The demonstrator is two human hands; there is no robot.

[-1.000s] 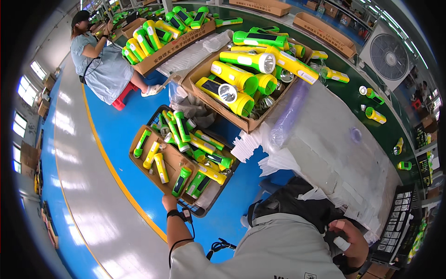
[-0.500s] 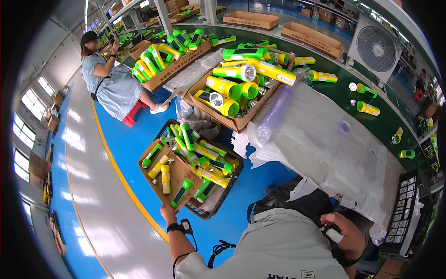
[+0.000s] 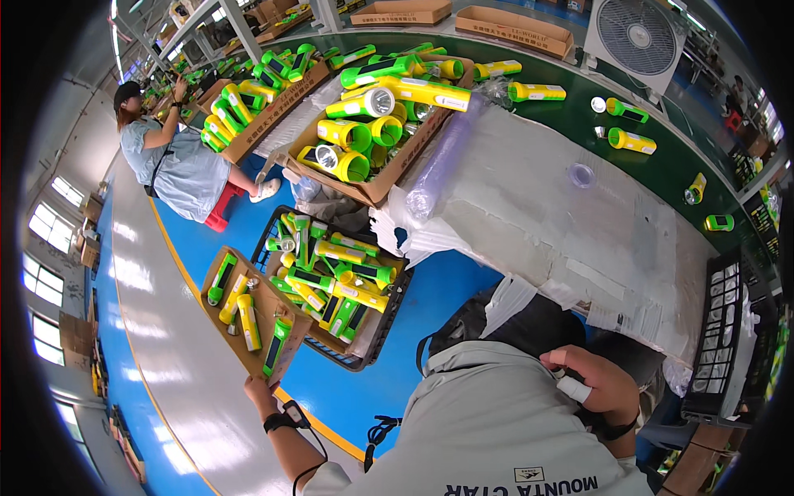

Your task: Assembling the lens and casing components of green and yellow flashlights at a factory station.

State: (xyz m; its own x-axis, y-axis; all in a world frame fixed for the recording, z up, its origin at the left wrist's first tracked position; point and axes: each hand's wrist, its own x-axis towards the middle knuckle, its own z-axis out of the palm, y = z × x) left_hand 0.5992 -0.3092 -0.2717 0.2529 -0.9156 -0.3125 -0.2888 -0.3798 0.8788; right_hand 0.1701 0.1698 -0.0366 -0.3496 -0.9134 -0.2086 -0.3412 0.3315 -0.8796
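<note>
My left hand (image 3: 260,395) grips the near corner of a shallow cardboard box (image 3: 240,332). The box is tilted and carries several green and yellow flashlights, among them a green one (image 3: 278,345) close to my fingers. Just right of it, a black plastic crate (image 3: 365,358) holds a heap of more flashlights on cardboard. Beside my lap rests my right hand (image 3: 581,369), with white wrapping on one finger; its fingers are partly bent and apart, and no object shows in them.
A cardboard box (image 3: 374,192) full of flashlights stands on the wrapped worktop (image 3: 538,198), beside a roll of clear plastic film (image 3: 442,161). A person (image 3: 178,157) sits at far left on a red stool (image 3: 222,207). A black rack (image 3: 713,343) stands at right.
My left hand has drawn the cardboard box leftward, away from the crate, exposing more of the heap. My view has shifted too. The right hand stays by my lap.
</note>
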